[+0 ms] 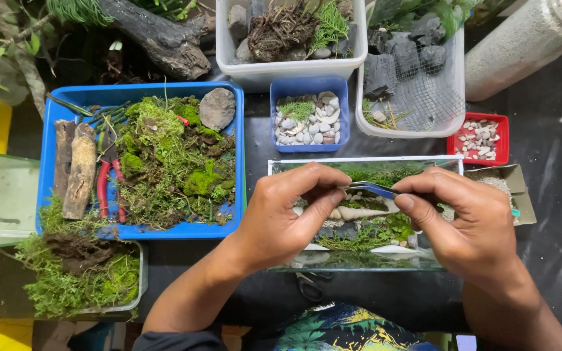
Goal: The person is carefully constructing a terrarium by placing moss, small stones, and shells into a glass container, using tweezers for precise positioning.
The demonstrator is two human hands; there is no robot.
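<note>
A long rectangular glass tank [281, 168] lies on the dark table in front of me, holding moss, dark stones and a pale spiral shell [359, 212]. My left hand [287, 214] hovers over the tank's left half, with thumb and fingers pinched at the tip of metal tweezers [372, 189]. My right hand [463, 221] grips the tweezers' other end over the tank's right half. The tweezers lie nearly level above the shell. What sits between their tips is hidden by my left fingers.
A blue tray [239, 156] at left holds moss, wood pieces, a grey stone and red-handled cutters [103, 185]. A small blue tub of pebbles [309, 88], a red tub of pebbles [504, 140], white tubs of roots and dark rock, and a moss container [141, 279] surround the tank.
</note>
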